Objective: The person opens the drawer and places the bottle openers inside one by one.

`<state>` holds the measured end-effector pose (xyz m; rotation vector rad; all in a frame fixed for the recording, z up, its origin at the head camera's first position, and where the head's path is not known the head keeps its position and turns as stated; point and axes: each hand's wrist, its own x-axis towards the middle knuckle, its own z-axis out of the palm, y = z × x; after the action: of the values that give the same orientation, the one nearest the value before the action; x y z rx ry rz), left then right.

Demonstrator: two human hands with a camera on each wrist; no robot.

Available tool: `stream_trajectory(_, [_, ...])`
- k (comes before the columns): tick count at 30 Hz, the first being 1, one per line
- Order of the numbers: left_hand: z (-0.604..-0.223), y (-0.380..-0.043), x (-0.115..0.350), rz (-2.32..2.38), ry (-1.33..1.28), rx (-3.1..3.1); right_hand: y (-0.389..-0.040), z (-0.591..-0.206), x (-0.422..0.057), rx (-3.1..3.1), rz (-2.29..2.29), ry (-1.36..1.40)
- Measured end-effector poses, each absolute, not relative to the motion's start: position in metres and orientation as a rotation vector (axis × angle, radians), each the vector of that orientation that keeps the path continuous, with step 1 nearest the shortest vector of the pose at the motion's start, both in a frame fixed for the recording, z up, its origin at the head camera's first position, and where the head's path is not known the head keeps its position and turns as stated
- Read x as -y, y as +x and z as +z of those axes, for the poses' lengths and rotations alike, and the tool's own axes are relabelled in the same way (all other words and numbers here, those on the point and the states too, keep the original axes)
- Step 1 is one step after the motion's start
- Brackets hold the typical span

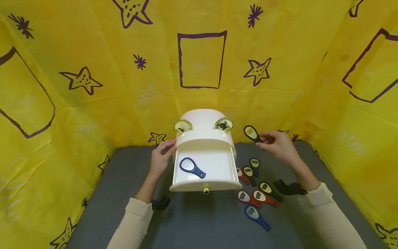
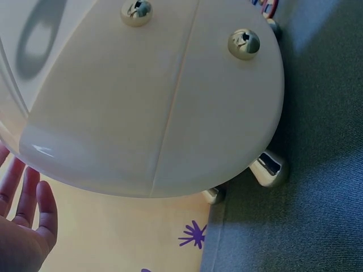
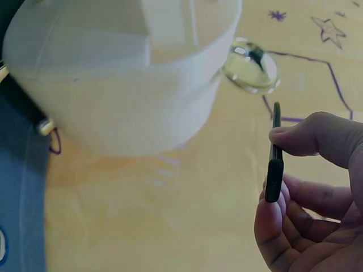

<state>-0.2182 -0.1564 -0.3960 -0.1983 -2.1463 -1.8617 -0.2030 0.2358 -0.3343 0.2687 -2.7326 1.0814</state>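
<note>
Your right hand [image 1: 280, 145] pinches a black bottle opener [image 1: 252, 134] btwn thumb and fingers, held up in the air to the right of the cream drawer box [image 1: 203, 136], approx level w/ its top. In the right wrist view you see the opener edge-on, thumb on one side, fingertips [image 3: 272, 221] on the other, w/ the box's right gold handle [image 3: 250, 65] just beyond it.

Your left hand [image 1: 161, 157] rests against the box's left side, fingers fairly straight, touching the wall right where the open drawer [image 1: 203, 173] comes out. Left wrist view shows only the palm and straight fingers [image 2: 28, 198] beside the box's rounded back; nothing is gripped.

The drawer is pulled out toward you, gold knob [image 1: 205, 190] at the front. One blue bottle opener [image 1: 191, 167] lies flat inside, head toward the back-left.

On the grey bench [image 1: 202, 221], right of the drawer, lies a loose cluster of openers: red opener [image 1: 248, 198], another blue opener [image 1: 256, 217], plus dark ones nearer the box. All well apart from your right hand. Yellow cloth [image 1: 93, 86] w/ purple stars hangs behind and at both sides.
</note>
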Motion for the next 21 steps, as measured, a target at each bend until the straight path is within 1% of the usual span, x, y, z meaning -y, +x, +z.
stream_trajectory(12, [-0.394,-0.217,0.156,-1.838,-0.177,2.184,-0.200,-0.317,-0.206,2.672,1.103,0.358])
stream_trajectory(21, [-0.395,-0.217,0.156,-1.848,-0.181,2.173,-0.191,-0.313,-0.183,2.589,1.115,0.539])
